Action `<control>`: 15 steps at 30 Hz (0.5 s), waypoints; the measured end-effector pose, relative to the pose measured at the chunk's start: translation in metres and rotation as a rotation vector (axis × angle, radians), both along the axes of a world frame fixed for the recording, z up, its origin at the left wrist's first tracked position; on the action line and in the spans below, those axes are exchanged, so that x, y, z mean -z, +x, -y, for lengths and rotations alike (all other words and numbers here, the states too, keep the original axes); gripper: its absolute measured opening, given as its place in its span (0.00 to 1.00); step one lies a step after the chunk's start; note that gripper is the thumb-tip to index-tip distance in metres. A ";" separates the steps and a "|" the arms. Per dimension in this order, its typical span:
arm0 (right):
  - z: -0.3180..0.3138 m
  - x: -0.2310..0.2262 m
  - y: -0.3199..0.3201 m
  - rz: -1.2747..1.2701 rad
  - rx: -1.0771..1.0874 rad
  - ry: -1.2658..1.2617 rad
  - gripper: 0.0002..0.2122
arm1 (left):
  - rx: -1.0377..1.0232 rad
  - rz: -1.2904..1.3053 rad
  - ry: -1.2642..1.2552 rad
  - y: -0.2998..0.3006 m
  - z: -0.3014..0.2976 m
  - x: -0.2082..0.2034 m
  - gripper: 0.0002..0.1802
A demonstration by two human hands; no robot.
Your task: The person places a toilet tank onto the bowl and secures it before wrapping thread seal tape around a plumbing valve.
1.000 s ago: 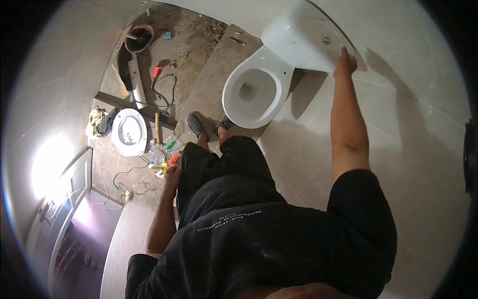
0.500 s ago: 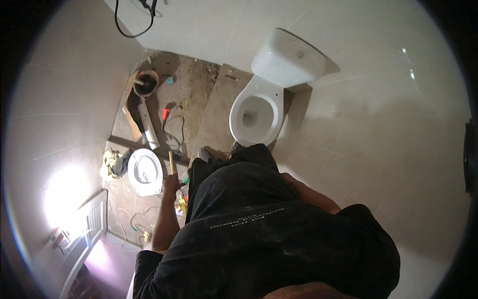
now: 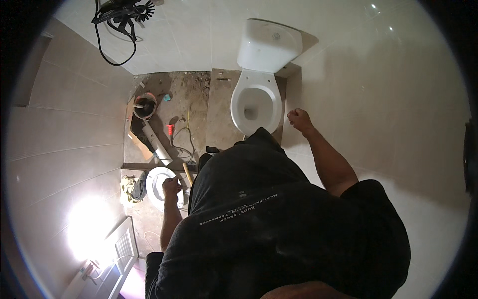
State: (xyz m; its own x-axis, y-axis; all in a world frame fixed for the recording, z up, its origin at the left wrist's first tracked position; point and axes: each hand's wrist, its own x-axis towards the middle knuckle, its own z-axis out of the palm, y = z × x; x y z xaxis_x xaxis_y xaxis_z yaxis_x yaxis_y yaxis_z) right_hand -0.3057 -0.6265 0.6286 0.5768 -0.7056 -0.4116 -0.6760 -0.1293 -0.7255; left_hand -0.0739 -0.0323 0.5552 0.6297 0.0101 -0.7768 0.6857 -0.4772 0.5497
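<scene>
My right hand [image 3: 300, 121] is raised just right of the white toilet bowl [image 3: 236, 105], apart from it. Its fingers are curled closed, and whatever they may hold is hidden. My left hand [image 3: 172, 186] hovers over the right part of a white toilet seat [image 3: 151, 185] lying on the floor. The left fingers are curled too, with their contents too small to make out. A wooden handle or stick [image 3: 187, 174] shows beside that hand. The toilet's white cistern [image 3: 269, 47] stands against the far wall, and the bowl has no seat on it.
A bucket [image 3: 145, 105] of dark material, a white pipe [image 3: 157, 144] and a red-ended cable [image 3: 171, 129] lie on the dirty floor at left. Crumpled cloth [image 3: 130, 190] is beside the seat. A bright lamp [image 3: 92, 229] glares at lower left. Black cabled equipment [image 3: 119, 15] hangs at far left.
My right hand has come up from beside my body to the bowl's right side. My left hand has moved over the loose seat. My view has shifted, bringing the hanging black equipment further in.
</scene>
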 end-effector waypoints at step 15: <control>-0.093 0.075 -0.067 -0.383 -0.163 0.079 0.13 | 0.141 -0.042 0.101 -0.045 -0.040 0.004 0.10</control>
State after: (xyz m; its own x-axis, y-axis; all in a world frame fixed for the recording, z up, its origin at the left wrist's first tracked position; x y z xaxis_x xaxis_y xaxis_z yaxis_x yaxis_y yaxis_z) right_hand -0.3725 -0.5338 0.5533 0.4731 -0.5753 -0.6672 -0.8739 -0.2106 -0.4381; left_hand -0.1187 0.0075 0.5512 0.5977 0.0033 -0.8017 0.6295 -0.6211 0.4668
